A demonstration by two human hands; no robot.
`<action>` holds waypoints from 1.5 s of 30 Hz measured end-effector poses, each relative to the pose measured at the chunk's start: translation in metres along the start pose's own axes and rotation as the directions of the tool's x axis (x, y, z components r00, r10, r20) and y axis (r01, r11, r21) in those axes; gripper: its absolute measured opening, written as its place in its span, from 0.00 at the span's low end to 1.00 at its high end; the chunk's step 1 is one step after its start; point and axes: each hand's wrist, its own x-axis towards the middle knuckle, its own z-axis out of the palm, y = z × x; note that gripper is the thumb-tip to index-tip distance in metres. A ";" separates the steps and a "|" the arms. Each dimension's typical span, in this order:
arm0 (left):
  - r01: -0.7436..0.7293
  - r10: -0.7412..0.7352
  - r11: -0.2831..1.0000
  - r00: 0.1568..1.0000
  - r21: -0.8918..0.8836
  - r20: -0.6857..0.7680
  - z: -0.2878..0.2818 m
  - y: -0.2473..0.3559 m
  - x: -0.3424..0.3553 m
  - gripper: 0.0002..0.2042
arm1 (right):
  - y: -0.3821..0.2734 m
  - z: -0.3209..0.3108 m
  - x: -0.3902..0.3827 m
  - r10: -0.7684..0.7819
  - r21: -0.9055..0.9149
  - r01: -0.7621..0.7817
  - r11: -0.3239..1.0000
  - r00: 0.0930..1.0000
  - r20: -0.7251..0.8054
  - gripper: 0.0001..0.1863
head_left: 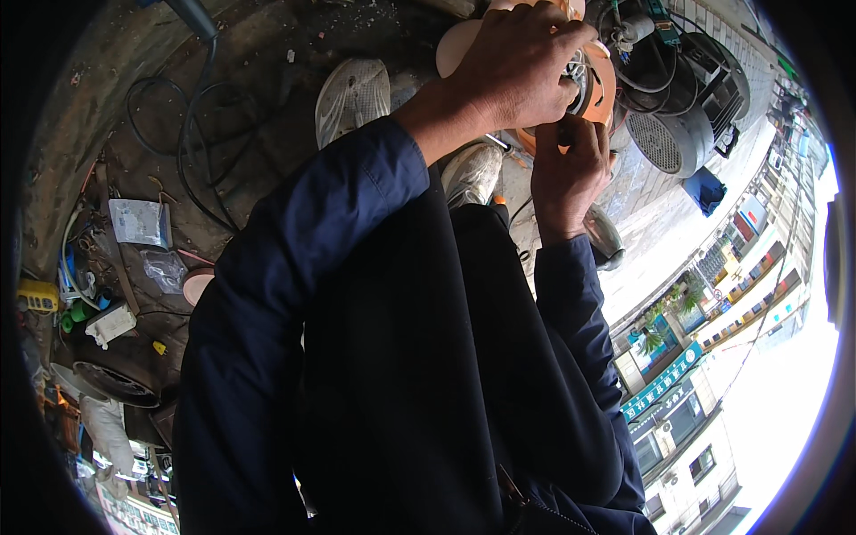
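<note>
At the upper middle, both hands meet over an orange rounded casing (608, 85) with thin wires and silvery metal in its open middle. My left hand (517, 67) reaches across from the left, its thumb and fingers pinched together at the wires. Just below it, my right hand (569, 178) has bent fingers closed at the casing's lower edge. Whatever lies between the fingertips is too small or hidden to make out. A salmon-coloured rounded part (453, 49) shows behind my left hand.
Right of the casing sit a black-and-grey machine with a round grille (655, 141) and loose cables. My shoes (352, 100) stand close by. A black cable (185, 147) loops over the dirty floor at left, near a white packet (140, 223), clear plastic bag (165, 269) and yellow box (38, 296).
</note>
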 end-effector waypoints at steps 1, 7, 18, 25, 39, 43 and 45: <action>0.003 -0.003 1.000 1.000 0.002 0.002 0.000 0.000 0.000 0.29 | 0.000 0.000 0.000 0.005 0.004 -0.005 1.000 1.000 0.003 0.08; 0.010 -0.010 1.000 1.000 0.015 0.020 0.000 0.001 0.000 0.29 | -0.005 0.000 0.000 0.056 -0.021 -0.056 0.998 0.998 0.009 0.08; 0.020 -0.020 1.000 1.000 0.011 0.021 0.000 0.001 -0.001 0.30 | -0.010 -0.003 -0.001 0.140 0.058 -0.142 0.988 0.989 0.047 0.06; 0.028 -0.028 0.999 0.999 0.025 0.026 0.000 0.002 0.000 0.29 | -0.009 -0.001 0.000 0.151 0.031 -0.153 0.988 0.987 0.054 0.07; 0.022 -0.023 0.999 0.999 0.023 0.023 0.000 0.000 -0.001 0.29 | -0.001 -0.010 0.004 0.088 0.103 -0.097 0.990 0.992 0.095 0.04; 0.002 -0.002 1.000 1.000 0.017 0.004 0.000 0.000 -0.001 0.29 | 0.001 -0.010 0.006 0.064 0.127 -0.076 0.989 0.993 0.101 0.05; 0.012 -0.012 1.000 1.000 0.019 0.004 0.001 0.001 -0.002 0.29 | 0.003 -0.009 0.006 0.023 0.083 -0.030 0.996 0.995 0.093 0.06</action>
